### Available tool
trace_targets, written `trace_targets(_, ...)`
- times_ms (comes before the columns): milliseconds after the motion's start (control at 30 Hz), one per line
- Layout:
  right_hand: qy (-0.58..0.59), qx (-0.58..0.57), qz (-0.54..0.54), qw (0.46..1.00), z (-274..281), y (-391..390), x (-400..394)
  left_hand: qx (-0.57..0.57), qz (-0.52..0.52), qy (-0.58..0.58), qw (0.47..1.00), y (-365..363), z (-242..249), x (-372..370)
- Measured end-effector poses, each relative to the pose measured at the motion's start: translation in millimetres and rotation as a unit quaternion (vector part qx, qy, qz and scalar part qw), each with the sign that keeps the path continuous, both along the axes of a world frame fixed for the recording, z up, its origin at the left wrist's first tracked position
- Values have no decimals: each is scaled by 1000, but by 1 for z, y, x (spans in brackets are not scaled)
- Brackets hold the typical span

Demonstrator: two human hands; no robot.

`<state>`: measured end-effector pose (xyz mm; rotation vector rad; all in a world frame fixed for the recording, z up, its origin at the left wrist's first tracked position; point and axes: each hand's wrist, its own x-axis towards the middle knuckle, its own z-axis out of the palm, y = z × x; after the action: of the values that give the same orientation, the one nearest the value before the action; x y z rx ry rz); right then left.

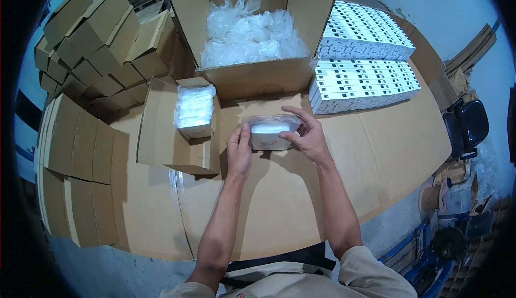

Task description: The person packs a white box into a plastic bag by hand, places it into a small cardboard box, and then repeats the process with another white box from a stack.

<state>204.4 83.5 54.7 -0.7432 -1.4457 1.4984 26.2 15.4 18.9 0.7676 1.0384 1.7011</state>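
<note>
A small white box with clear plastic wrap over its top is held between my two hands, above the cardboard-covered table. My left hand grips its left end, thumb on the near side. Around its right end is my right hand, thumb on the front face and index finger raised behind the plastic. Just left of my left hand, an open cardboard carton holds a row of wrapped white boxes in its far part. Part of the carton's near end shows bare cardboard.
A large open carton of clear plastic bags stands behind my hands. Stacked white boxes sit at the back right. Brown cartons are piled at the back left and left edge. A black chair is at right.
</note>
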Motion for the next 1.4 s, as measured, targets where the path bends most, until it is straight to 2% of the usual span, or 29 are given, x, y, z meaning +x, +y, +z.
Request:
trace_targets(67, -35, 12, 13, 999, -11, 5, 2, -28, -13, 3, 1000, -2, 0, -1)
trace_targets(167, -126, -31, 36, 991, -8, 6, 10, 37, -2, 124, 992, -4, 9, 1)
trace_targets(267, -132, -15, 28, 991, -1, 3, 9, 11, -33, 120, 992, -4, 5, -5)
trace_targets(367, -66, -23, 49, 996, -8, 7, 11, 12, -42, 140, 989, -5, 5, -9)
trace_targets(467, -93, -53, 50, 993, -3, 5, 13, 25, -23, 178, 983, -5, 7, -9)
trace_targets(567, -56, -17, 62, 996, 0, 5, 12, 22, -9, 176, 984, -5, 10, -8)
trace_targets(867, -57, -23, 27, 998, -5, 5, 13, -30, 22, 166, 985, -6, 7, -7)
trace_targets(967, -58, 7, 12, 998, -8, 6, 12, -23, 43, 141, 989, -5, 6, -3)
trace_targets(1067, -96, 5, -17, 995, 0, 3, 9, -72, 35, 126, 989, -4, 5, -2)
trace_targets(1167, -96, -31, -35, 994, -5, 3, 8, -58, 47, 106, 992, -1, 7, 1)
trace_targets(1233, 49, -15, -51, 997, 6, -5, -3, -42, 60, 115, 991, 2, 5, 2)
trace_targets(1300, 65, 14, -13, 998, 10, -6, 1, -32, 69, 116, 990, 4, 2, 3)
trace_targets(1400, -81, 66, 80, 991, 8, 1, 20, -35, 67, 113, 991, 4, 0, 2)
